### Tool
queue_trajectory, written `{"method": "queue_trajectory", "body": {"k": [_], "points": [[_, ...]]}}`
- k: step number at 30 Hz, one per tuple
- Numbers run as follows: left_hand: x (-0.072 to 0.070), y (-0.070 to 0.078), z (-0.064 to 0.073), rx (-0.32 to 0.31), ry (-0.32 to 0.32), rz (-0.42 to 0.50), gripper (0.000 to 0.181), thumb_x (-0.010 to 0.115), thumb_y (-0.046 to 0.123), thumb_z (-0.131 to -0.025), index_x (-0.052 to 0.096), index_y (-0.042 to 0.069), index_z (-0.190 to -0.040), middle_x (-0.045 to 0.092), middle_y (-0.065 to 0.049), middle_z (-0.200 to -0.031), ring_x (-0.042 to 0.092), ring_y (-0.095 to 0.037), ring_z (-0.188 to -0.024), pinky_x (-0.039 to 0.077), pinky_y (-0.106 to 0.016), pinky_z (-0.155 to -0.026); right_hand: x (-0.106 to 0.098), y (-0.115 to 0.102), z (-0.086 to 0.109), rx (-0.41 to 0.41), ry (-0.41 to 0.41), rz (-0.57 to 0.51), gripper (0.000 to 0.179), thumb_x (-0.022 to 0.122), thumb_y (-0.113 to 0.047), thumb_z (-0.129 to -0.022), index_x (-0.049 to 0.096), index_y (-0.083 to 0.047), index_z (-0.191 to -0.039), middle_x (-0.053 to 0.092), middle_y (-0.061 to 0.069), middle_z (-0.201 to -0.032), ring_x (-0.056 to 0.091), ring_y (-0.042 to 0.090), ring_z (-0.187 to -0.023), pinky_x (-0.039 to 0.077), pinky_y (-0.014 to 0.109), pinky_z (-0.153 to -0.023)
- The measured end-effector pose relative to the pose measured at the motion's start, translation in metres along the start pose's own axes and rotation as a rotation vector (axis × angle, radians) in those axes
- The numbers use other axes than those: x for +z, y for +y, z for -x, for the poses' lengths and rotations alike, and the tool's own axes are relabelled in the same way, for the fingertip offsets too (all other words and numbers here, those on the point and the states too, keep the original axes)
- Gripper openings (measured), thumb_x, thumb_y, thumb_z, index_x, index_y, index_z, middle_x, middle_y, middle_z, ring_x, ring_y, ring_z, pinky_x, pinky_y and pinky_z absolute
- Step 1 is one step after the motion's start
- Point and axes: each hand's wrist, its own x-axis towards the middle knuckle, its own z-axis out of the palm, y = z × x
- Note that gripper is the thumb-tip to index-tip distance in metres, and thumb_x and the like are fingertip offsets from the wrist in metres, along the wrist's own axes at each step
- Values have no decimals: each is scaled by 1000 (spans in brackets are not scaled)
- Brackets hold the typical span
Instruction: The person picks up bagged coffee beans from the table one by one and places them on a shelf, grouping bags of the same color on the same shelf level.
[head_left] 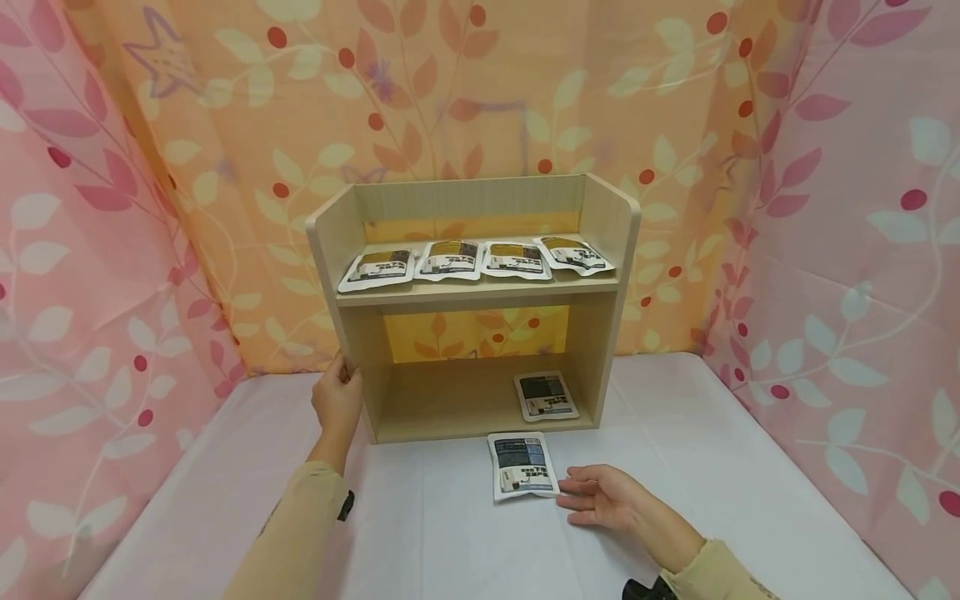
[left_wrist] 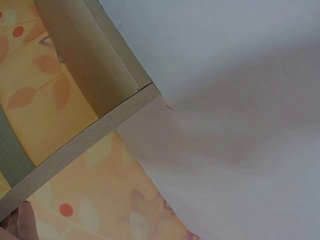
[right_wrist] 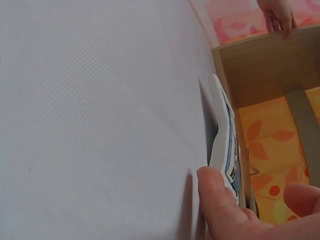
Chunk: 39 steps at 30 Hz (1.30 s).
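A small wooden shelf unit (head_left: 480, 293) with two levels stands on the table. My left hand (head_left: 337, 398) grips the front edge of its left side panel; in the left wrist view only the fingers (left_wrist: 26, 222) show at that panel. A white-edged flat pouch (head_left: 522, 467) with a dark printed label lies on the tablecloth before the shelf. My right hand (head_left: 604, 497) is at its lower right corner, fingers extended and thumb apart. In the right wrist view the fingertips meet the edge of the pouch (right_wrist: 223, 135).
Several similar pouches (head_left: 450, 260) lie in a row on the upper level. Another pouch (head_left: 546, 396) lies at the right of the lower level. White cloth (head_left: 435, 533) covers the table, and patterned curtains (head_left: 480, 100) hang behind and at both sides.
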Motion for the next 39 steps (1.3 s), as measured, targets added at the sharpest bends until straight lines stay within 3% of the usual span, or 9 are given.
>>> {"method": "queue_trajectory", "body": {"k": [6, 10, 17, 21, 28, 35, 39], "points": [[-1, 0, 0, -9, 3, 11, 16, 61, 0, -85, 67, -1, -101, 71, -21, -94, 67, -40, -84, 47, -56, -76, 4, -2, 0, -10, -16, 69, 53, 45, -6, -97, 27, 14, -143, 58, 29, -122, 66, 33, -97, 44, 59, -95], [-1, 0, -1, -15, 0, 21, 19, 62, 0, -85, 68, -1, -103, 71, -21, -96, 67, -41, -88, 48, -57, -79, 7, -2, -1, -38, -49, 42, 55, 48, 1, -95, 24, 16, -142, 59, 24, -115, 65, 29, -92, 47, 55, -93], [-1, 0, 0, -20, -3, 12, 20, 62, 1, -85, 67, 0, -104, 71, -22, -91, 67, -41, -83, 48, -57, -76, 13, 0, -6, -57, -112, -14, 45, 47, 8, -94, 31, 22, -134, 61, 14, -93, 60, 19, -80, 53, 27, -74], [-1, 0, 0, -28, -4, 14, 22, 62, 1, -86, 68, 1, -107, 71, -21, -94, 67, -40, -85, 48, -56, -77, 19, -1, -9, -55, -122, -34, 41, 46, 10, -94, 33, 25, -131, 61, 12, -89, 57, 17, -78, 51, 22, -72], [1, 1, 1, -30, -11, 20, 17, 62, 0, -86, 67, -1, -102, 71, -22, -93, 67, -38, -81, 51, -51, -73, 23, -5, -13, -77, -182, -27, 42, 45, 11, -95, 31, 23, -132, 58, 8, -84, 55, 12, -73, 49, 18, -67], [-1, 1, 1, -30, -14, 24, 19, 63, 0, -87, 67, -2, -105, 70, -23, -97, 68, -39, -86, 54, -52, -76, 24, -6, -14, -95, -247, -82, 46, 42, 9, -97, 23, 26, -136, 66, 13, -93, 65, 20, -89, 54, 34, -87], [-2, 1, 1, -14, -10, 21, 15, 63, -1, -86, 66, -2, -101, 70, -23, -95, 68, -39, -85, 53, -53, -76, 25, -6, -14, -100, -257, -115, 45, 38, 10, -98, 20, 28, -135, 67, 17, -94, 68, 22, -89, 54, 35, -88]]}}
